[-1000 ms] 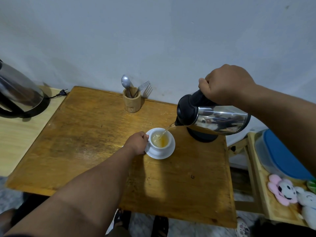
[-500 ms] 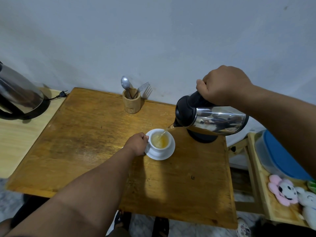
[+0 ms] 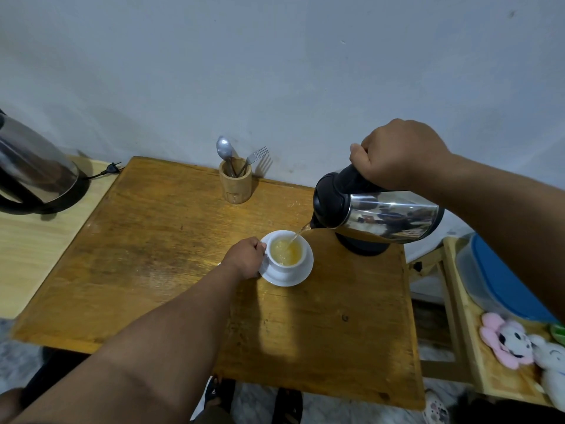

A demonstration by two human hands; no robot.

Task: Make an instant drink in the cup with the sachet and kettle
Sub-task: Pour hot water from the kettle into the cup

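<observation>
A white cup [image 3: 287, 262] stands on a white saucer [image 3: 301, 275] in the middle of the wooden table [image 3: 159, 246]. It holds yellow, foamy liquid. My left hand [image 3: 244, 257] grips the cup's handle on its left side. My right hand [image 3: 397, 154] is closed on the black handle of a steel kettle [image 3: 385, 218], tilted with its spout down to the left. A thin stream of water runs from the spout into the cup. The kettle's black base [image 3: 363, 249] sits on the table under it. No sachet is visible.
A wooden holder [image 3: 235, 185] with a spoon and fork stands at the table's back edge near the wall. A second steel kettle [image 3: 33, 169] sits on a lighter table at left. At right, a low wooden shelf carries a blue-lidded box [image 3: 504, 283] and plush toys [image 3: 507, 341].
The pouring goes on and the yellow liquid in the cup has risen slightly. Both hands and the kettle hold almost the same position.
</observation>
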